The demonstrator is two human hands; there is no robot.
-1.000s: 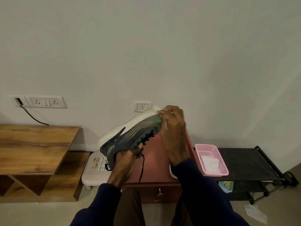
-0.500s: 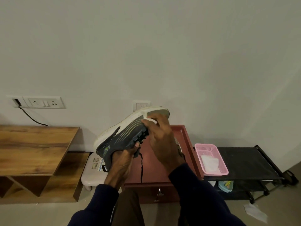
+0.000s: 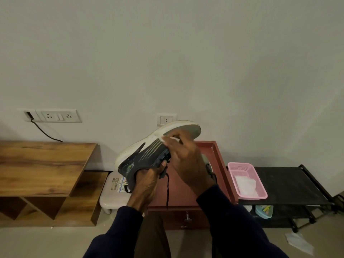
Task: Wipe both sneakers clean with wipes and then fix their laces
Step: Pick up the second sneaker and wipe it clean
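Here, left hand (image 3: 147, 181) gripping sneaker (image 3: 141, 155), right hand (image 3: 188, 159) pinching wipe (image 3: 167, 139) on its sole, above red cabinet (image 3: 179, 194), pale wall (image 3: 167, 53) behind

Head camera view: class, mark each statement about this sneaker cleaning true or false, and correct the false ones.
1. The left hand grips the sneaker, holding it in the air. True.
2. The right hand presses a white wipe against the sneaker's pale sole edge. True.
3. The pink basket is empty. False: it holds spare wipes.
4. The black lace is tied in a bow. False: it hangs loose below the sneaker.
5. A crumpled wipe lies on the floor by the black rack. True.
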